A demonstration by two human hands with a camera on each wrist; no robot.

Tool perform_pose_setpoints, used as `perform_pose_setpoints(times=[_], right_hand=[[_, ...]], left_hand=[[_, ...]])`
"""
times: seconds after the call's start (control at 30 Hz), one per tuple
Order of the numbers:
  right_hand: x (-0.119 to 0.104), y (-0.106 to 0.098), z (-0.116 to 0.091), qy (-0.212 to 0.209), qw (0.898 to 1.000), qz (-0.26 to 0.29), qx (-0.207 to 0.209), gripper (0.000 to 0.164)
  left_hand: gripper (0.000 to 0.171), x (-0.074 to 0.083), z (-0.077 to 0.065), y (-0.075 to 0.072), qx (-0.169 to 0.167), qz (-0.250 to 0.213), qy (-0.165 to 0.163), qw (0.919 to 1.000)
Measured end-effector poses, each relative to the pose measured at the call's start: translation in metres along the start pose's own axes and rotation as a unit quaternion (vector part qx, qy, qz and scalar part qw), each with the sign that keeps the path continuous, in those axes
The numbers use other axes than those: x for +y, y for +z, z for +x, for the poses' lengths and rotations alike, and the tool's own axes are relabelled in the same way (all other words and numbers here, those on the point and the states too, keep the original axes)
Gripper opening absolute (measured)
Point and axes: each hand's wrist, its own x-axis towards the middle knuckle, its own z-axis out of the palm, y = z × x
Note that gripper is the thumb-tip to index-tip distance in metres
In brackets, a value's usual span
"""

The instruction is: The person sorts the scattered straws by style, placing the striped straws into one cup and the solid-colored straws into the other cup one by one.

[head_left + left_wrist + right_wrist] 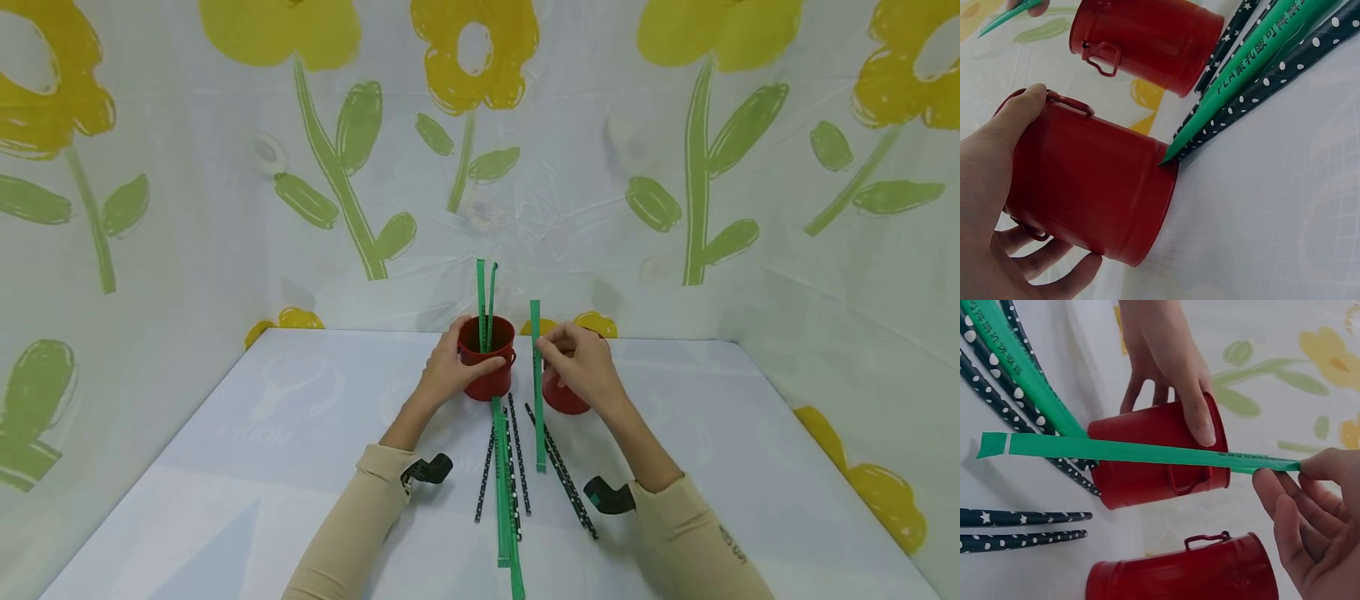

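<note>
white table (247, 442), right hand (585, 362) pinching straw (1116, 450)

On my feed, a pale counter (225, 450) carries a red bucket (491, 383) and, just right, another red bucket (564, 402); nearer lie green packets (502, 492) and dark patterned sticks (1029, 518).

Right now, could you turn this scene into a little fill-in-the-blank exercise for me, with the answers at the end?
1. The left hand grips a bucket coloured ____.
2. The right hand pinches a long thin packet whose colour is ____.
3. In the head view, ____ more such packets stick up out of the gripped bucket.
4. Some dark sticks are patterned with white dots, another with white ____.

Missing words: red; green; two; stars.
</note>
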Motion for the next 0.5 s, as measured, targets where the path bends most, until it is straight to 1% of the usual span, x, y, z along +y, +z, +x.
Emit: perform_pose_setpoints(times=[0.17, 0.3, 0.4, 0.5], right_hand=[[-0.005, -0.005, 0.007, 0.002, 1.0, 0.015, 0.001, 0.024], [-0.011, -0.009, 0.014, 0.007, 0.999, 0.039, 0.005, 0.025], [-0.016, -0.013, 0.021, 0.004, 0.998, 0.053, 0.013, 0.026], [-0.021, -0.017, 0.027, -0.003, 0.998, 0.054, 0.02, 0.029]], left_hand=[[0.088, 0.001, -0.001, -0.001, 0.0, 0.003, -0.004, 1.0], [0.088, 0.0, -0.001, -0.001, 0.0, 0.004, -0.007, 1.0], [0.088, 0.0, -0.001, -0.001, -0.001, -0.001, -0.007, 1.0], [0.089, 0.0, -0.001, 0.0, -0.002, -0.004, -0.008, 1.0]])
